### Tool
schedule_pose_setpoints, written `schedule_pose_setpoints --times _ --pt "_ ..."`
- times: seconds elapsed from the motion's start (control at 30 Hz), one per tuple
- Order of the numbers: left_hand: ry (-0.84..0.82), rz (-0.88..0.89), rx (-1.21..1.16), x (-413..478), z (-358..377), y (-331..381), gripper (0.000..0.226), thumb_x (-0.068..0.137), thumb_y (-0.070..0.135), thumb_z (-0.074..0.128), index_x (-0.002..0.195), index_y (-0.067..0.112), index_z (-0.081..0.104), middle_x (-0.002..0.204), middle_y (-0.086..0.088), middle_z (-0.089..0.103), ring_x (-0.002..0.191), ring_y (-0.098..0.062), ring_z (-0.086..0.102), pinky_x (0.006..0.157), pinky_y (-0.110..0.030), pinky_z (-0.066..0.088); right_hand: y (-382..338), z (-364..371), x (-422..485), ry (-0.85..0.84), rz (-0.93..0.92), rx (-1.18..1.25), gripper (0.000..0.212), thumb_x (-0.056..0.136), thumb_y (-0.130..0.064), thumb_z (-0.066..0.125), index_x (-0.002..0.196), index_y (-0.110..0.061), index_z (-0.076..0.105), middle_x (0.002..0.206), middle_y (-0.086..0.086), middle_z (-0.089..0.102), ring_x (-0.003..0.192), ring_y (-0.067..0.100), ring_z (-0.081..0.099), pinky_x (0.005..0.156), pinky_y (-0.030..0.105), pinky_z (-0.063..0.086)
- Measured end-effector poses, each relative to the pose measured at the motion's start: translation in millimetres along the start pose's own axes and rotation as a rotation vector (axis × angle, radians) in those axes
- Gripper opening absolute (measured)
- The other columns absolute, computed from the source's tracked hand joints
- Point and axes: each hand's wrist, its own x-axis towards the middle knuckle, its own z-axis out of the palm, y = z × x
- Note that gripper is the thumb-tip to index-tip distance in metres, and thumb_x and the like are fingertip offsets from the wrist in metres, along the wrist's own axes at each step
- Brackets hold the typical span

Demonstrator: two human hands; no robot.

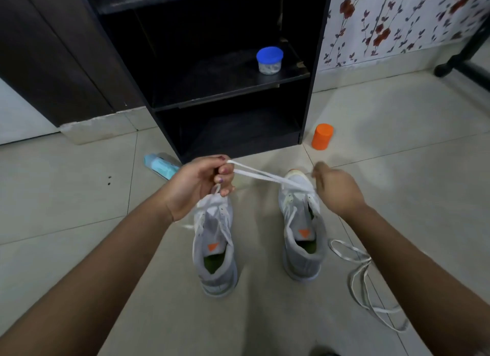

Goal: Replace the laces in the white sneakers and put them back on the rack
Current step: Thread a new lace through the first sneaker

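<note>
Two white sneakers stand on the tiled floor, toes toward the rack. The left sneaker (214, 249) sits under my left hand (197, 186), which grips a white lace (261, 176) pulled taut across to the right sneaker (302, 239). My right hand (336, 190) is blurred over the right sneaker's toe end with fingers curled; whether it holds the lace is unclear. A second loose white lace (363, 279) lies on the floor to the right of the right sneaker.
A dark shoe rack (305, 104) stands just ahead, with a blue-lidded jar (269, 60) on its middle shelf. An orange container (322, 136) sits on the floor right of the rack, a light blue bottle (160, 166) lies to the left.
</note>
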Motion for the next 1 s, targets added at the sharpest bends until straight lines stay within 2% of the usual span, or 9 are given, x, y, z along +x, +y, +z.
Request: schedule_pose_setpoints --times 0.13,0.23,0.3,0.37,0.53,0.7,0.83,0.9,1.0 --pt "0.052 0.037 0.061 2.5 -15.1 3.2 0.023 0.083 0.021 0.043 0.061 0.016 0.039 0.058 -0.002 0.034 0.053 -0.019 0.036 0.071 -0.035 0.037 5.4 11.5 -1.7 -0.084 0.198 -0.296 0.021 0.087 -0.006 0.046 0.107 -0.004 0.051 0.097 0.019 0.066 0.086 0.038 0.062 0.068 0.037 0.046" --pt "0.03 -0.002 0.282 7.2 -1.8 -5.7 0.028 0.088 0.013 0.043 0.06 0.014 0.039 0.057 -0.002 0.033 0.049 -0.013 0.033 0.052 -0.025 0.028 -47.8 2.2 -9.1 0.126 0.041 0.267 0.013 0.091 -0.005 0.042 0.094 -0.014 0.052 0.098 0.004 0.068 0.086 0.024 0.062 0.071 0.032 0.045" --pt "0.053 -0.005 0.396 14.2 11.6 -13.7 0.034 0.094 0.004 0.04 0.061 0.012 0.042 0.058 -0.002 0.036 0.049 -0.01 0.035 0.049 -0.021 0.03 -101.8 -5.2 -18.7 0.052 -0.064 0.716 0.023 0.096 -0.004 0.039 0.084 -0.023 0.048 0.088 -0.006 0.066 0.081 0.012 0.059 0.076 0.03 0.044" --pt "0.107 0.001 0.475 19.8 17.5 -15.7 0.033 0.095 0.004 0.04 0.064 0.01 0.046 0.061 -0.003 0.039 0.05 -0.008 0.037 0.048 -0.018 0.032 -133.9 -3.0 -25.2 -0.074 -0.098 0.818 0.028 0.099 -0.01 0.037 0.078 -0.027 0.045 0.074 -0.009 0.055 0.072 0.013 0.054 0.073 0.033 0.043" --pt "0.062 -0.097 0.264 15.7 -10.6 -19.3 0.038 0.096 0.009 0.037 0.059 0.013 0.038 0.056 -0.003 0.041 0.051 -0.017 0.043 0.055 -0.023 0.042 -95.8 0.8 -19.9 0.069 0.067 0.581 0.016 0.094 -0.01 0.039 0.09 -0.019 0.051 0.074 -0.003 0.057 0.067 0.015 0.052 0.063 0.031 0.041" --pt "0.275 -0.186 0.054 11.8 -62.7 -28.2 0.041 0.093 0.025 0.045 0.052 0.02 0.045 0.074 -0.005 0.07 0.071 -0.021 0.067 0.091 -0.039 0.049 -28.6 23.7 -6.5 -0.005 0.243 0.11 0.014 0.094 -0.011 0.037 0.103 -0.006 0.047 0.089 0.017 0.064 0.073 0.033 0.055 0.063 0.035 0.039" --pt "0.354 -0.213 0.03 24.3 -64.9 -39.7 0.015 0.092 0.028 0.054 0.101 0.016 0.058 0.105 -0.001 0.072 0.095 -0.022 0.068 0.1 -0.046 0.046 -38.4 40.1 -4.9 -0.002 0.158 0.105 0.013 0.094 -0.009 0.037 0.104 -0.006 0.046 0.085 0.012 0.057 0.077 0.037 0.058 0.06 0.034 0.036" --pt "0.437 -0.212 0.221 28.9 -56.9 -53.8 0.045 0.09 0.029 0.061 0.13 0.026 0.041 0.111 0.0 0.067 0.097 -0.021 0.067 0.092 -0.041 0.051 -52.5 42.9 -5.1 0.086 0.071 0.15 0.014 0.097 -0.013 0.038 0.103 -0.01 0.05 0.106 0.012 0.055 0.079 0.033 0.057 0.061 0.033 0.038" --pt "0.587 -0.255 0.802 26.9 -50.5 -92.0 0.05 0.086 0.041 0.063 0.127 0.021 0.042 0.097 -0.005 0.066 0.085 -0.028 0.066 0.077 -0.038 0.054 -72.9 45.9 -12.7 0.194 -0.053 0.343 0.017 0.098 -0.019 0.045 0.101 -0.018 0.062 0.108 0.003 0.052 0.078 0.013 0.052 0.068 0.022 0.041"
